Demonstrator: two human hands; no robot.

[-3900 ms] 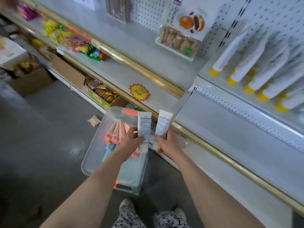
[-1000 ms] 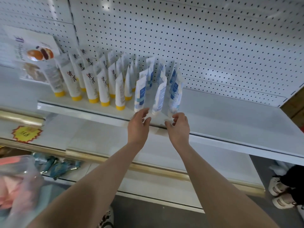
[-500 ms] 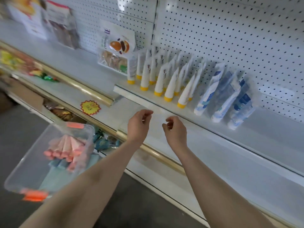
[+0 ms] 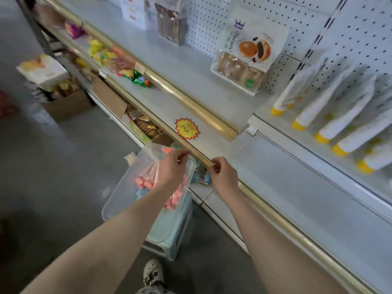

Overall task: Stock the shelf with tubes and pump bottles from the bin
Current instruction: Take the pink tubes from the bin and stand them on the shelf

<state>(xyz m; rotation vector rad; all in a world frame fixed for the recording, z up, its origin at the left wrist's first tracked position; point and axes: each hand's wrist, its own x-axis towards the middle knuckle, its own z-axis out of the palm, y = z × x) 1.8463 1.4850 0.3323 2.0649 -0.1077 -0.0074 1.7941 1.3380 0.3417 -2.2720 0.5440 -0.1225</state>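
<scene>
A clear plastic bin (image 4: 124, 187) stands on the floor below the shelves, holding pink tubes (image 4: 146, 181) with light blue items under them. My left hand (image 4: 172, 171) hovers over the bin with loosely curled fingers, holding nothing. My right hand (image 4: 223, 177) is beside it, in front of the gold shelf rail (image 4: 275, 215), also with nothing in it. White tubes with yellow caps (image 4: 331, 115) stand in rows on the upper shelf at the right. The blue-and-white tubes are out of view.
A biscuit pack (image 4: 244, 66) leans on the pegboard. Candy bags (image 4: 127, 66) lie on the left shelf, and a yellow price sticker (image 4: 187, 128) sits on the shelf face. A cardboard box (image 4: 65, 105) stands on the floor at left. My shoe (image 4: 152, 272) is by the bin.
The blue-and-white tubes were set on the upper shelf and let go. Both hands have dropped, empty, from the shelf to the bin, and my view has swung down and left.
</scene>
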